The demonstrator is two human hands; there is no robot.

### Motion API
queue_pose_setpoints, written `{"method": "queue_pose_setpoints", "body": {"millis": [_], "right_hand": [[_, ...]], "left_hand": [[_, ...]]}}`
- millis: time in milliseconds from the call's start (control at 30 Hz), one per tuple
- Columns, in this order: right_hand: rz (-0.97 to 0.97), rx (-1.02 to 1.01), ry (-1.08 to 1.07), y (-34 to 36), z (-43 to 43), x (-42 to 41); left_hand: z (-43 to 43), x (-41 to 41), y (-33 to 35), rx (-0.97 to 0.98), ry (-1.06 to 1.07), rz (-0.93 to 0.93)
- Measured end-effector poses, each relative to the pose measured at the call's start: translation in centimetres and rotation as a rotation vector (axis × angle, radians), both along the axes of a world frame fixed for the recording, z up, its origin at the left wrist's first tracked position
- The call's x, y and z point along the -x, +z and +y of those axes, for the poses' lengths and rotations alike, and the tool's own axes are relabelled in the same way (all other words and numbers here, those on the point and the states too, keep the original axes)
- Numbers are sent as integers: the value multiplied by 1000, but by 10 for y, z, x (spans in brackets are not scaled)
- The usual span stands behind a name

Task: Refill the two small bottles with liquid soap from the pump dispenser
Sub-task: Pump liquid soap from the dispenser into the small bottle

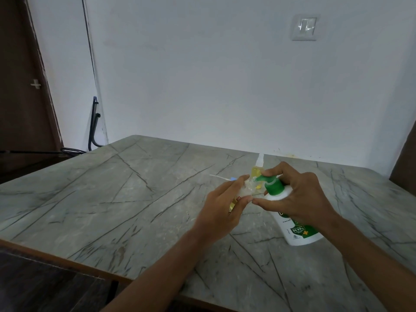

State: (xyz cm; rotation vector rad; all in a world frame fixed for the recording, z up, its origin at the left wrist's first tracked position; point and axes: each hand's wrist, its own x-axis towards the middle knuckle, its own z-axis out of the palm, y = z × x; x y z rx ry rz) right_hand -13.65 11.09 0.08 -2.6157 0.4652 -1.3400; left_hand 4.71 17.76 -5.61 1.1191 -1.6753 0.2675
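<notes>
- Head view, the only one. Left hand (pixel 221 206) is wrapped around a clear small bottle (pixel 244 189). Fingers curl about its body and it is held off the table (pixel 112 199), tilted so the open mouth points at the spout.
- Right hand (pixel 299 194) is on the pump dispenser (pixel 297 230). Its fingers (pixel 279 168) arch together over the green pump head (pixel 273 184), and the thumb is braced low against the white shoulder. That reads as a squeeze grip: fingers press down while the thumb steadies the body.
- The dispenser's base sits on the table and it seems to lean toward the left hand, probably to bring nozzle and bottle mouth together. The wide lens may exaggerate the lean.
- The nozzle tip is right at the bottle mouth. I cannot tell whether soap is flowing.
- A second small bottle (pixel 257 171) stands upright just behind the hands. It holds yellowish liquid and has a pale top on, so it is likely the one already filled.
- A loose blue cap with a thin white tube (pixel 225 177) lies on the table just beyond the left hand, probably set aside from the bottle in hand.
- Judged step: pumping into the remaining bottle.
</notes>
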Motion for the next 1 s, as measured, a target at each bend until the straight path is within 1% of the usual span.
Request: {"method": "queue_pose_setpoints", "body": {"millis": [467,767,1000], "right_hand": [[89,68,-37,-5,-5,2],[49,-7,12,-1,-10,-3],[32,-11,-7,-3,-11,-2]], "left_hand": [[1,2,5,23,42,58],[-1,-1,4,24,93,55],[-4,-2,1,27,100,15]]}}
